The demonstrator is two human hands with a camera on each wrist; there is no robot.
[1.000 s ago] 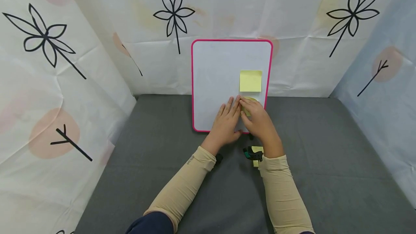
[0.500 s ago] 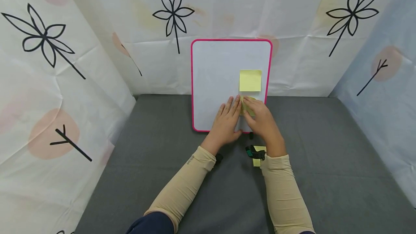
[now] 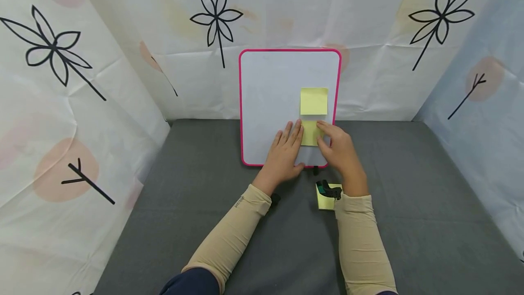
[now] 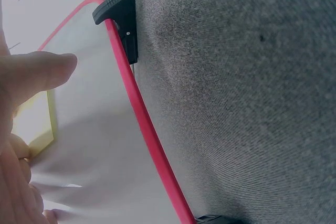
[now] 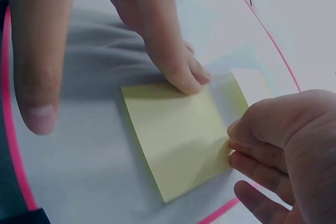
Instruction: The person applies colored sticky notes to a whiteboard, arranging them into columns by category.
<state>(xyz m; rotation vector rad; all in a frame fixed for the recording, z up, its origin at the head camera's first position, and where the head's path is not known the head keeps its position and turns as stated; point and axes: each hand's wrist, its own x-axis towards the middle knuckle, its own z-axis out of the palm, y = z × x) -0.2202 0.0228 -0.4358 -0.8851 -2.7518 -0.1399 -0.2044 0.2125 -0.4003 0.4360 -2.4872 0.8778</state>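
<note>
A whiteboard (image 3: 270,94) with a pink rim stands tilted at the back of the table. Two yellow sticky notes are on its right side: an upper one (image 3: 314,101) and a lower one (image 3: 309,132). My left hand (image 3: 284,151) rests on the board with fingers extended, its fingertips touching the lower note's left edge. The fingertips of my right hand (image 3: 341,149) touch that note near its upper right corner, index and thumb apart in the head view. In the right wrist view the note (image 5: 173,140) lies between both hands, its bottom edge slightly off the board.
A pad of yellow sticky notes (image 3: 325,203) lies on the grey cloth (image 3: 409,204) below the board, partly under the right wrist's black camera. Black feet, one stand foot (image 4: 121,14) in the left wrist view, hold the board. Patterned cloth walls surround the table.
My right hand has slid rightward across the lower sticky note, uncovering more of it. My left hand has stayed in place at the note's left edge.
</note>
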